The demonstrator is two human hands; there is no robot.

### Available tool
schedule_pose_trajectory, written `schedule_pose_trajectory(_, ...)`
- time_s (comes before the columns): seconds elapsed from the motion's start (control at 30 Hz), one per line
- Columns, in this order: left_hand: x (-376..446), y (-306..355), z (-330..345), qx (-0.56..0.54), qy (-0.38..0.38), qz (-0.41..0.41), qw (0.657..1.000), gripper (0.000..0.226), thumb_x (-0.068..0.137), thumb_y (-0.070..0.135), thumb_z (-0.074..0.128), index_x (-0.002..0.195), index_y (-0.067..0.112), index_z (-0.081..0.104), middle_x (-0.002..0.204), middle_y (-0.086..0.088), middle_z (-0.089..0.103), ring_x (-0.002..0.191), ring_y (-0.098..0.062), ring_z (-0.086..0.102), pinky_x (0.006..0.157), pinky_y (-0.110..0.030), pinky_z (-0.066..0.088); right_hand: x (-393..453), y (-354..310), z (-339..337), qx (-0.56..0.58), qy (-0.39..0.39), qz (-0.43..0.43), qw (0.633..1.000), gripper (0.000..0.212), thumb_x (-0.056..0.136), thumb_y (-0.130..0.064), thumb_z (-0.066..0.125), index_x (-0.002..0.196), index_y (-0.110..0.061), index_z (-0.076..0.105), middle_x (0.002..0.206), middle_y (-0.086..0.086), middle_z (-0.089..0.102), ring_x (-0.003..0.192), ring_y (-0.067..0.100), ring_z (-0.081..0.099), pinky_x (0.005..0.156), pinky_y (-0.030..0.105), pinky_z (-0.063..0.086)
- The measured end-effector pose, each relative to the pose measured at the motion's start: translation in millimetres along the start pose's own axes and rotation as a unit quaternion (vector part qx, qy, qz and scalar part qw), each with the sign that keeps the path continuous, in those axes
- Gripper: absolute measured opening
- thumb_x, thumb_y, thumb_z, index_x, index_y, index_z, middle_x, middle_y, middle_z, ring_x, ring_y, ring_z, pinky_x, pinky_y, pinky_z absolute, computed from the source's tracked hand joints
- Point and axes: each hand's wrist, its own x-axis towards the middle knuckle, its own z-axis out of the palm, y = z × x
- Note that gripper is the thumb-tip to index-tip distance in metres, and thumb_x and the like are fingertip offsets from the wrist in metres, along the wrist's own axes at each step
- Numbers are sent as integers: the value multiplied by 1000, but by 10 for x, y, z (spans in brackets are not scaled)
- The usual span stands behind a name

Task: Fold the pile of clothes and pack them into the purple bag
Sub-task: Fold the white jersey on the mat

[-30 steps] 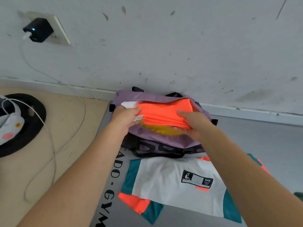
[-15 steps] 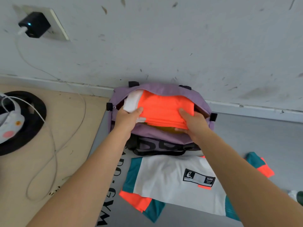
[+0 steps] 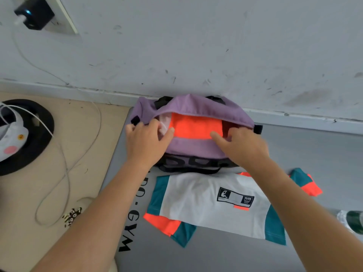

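Both hands' grip loose at purple bag (image 3: 188, 148) opening, orange garment (image 3: 194, 126) inside

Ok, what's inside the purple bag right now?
An orange garment fills the purple bag, with a white cloth at its left. Anything beneath them is covered.

A grey mat (image 3: 314, 154) covers the floor beside a beige mat (image 3: 82, 154). On the grey lie the purple bag (image 3: 188, 148) against the wall and a folded shirt (image 3: 196, 203) just before it — on the beige, a white cable (image 3: 66, 173) and a black disc (image 3: 39, 146).
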Motion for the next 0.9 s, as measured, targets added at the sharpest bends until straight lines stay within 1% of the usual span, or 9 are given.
schedule_pose_trajectory(0.17,-266,269,-210,-129,125,38,983,29,92,43,53,87,18,65,78,4,57,78,-19,50,73,-36,36,-379,100,-146,175,181,-32,967,33,88,-49,55,87,-16,51,93,-1,52,68,24,52,61,33,41)
schedule_pose_trajectory(0.3,-718,606,61,-238,-168,18,956,28,90,40,53,73,18,60,66,4,58,66,-15,55,61,-33,45,-693,546,232,212,149,29,965,15,90,-27,57,83,-14,56,83,4,62,74,30,56,64,36,41)
schedule_pose_trajectory(0.37,-950,718,364,-196,-296,21,935,22,90,38,57,91,19,67,94,2,65,92,-21,61,78,-37,50,-803,837,545,181,67,84,978,14,90,-24,60,97,-12,60,102,9,62,92,31,57,73,37,42)
schedule_pose_trajectory(0.43,-1184,786,630,-163,-363,15,917,42,90,40,60,127,21,56,131,-1,52,121,-23,49,97,-38,43,-958,1075,845,174,-31,131,975,43,89,-28,66,124,-8,52,126,15,53,117,33,50,90,40,42)
schedule_pose_trajectory(0.5,-1450,802,858,-125,-383,8,915,58,87,44,63,138,25,43,140,0,45,128,-25,42,99,-38,38,-1185,1233,1162,133,-90,150,976,63,86,-37,69,135,-7,43,134,14,45,124,34,43,95,42,39)
schedule_pose_trajectory(0.57,-1733,798,980,-86,-354,12,931,43,86,46,63,123,28,51,125,2,54,118,-24,48,91,-37,37,-1451,1303,1451,43,-93,133,986,56,86,-44,65,128,-11,47,127,9,49,118,33,47,87,43,42)
schedule_pose_trajectory(0.63,-1983,780,1019,-94,-334,4,938,24,84,46,67,94,27,55,100,3,63,99,-23,56,77,-35,37,-1717,1313,1638,107,-89,150,979,39,89,-44,62,110,-13,55,108,5,59,101,30,56,70,36,44)
schedule_pose_trajectory(0.77,-2302,665,932,-149,-381,-46,912,36,75,46,75,68,22,49,65,5,56,66,-18,55,60,-31,32,-2092,1360,1710,255,-144,168,941,25,83,-48,69,74,-29,55,67,-12,54,66,13,52,48,15,30)
schedule_pose_trajectory(0.9,-2134,618,683,-217,-355,-47,908,50,75,36,78,57,20,35,59,5,36,59,-14,35,57,-33,27,-1983,1459,1402,288,-185,130,930,43,77,-40,78,60,-12,50,54,-7,38,55,12,35,48,21,31)
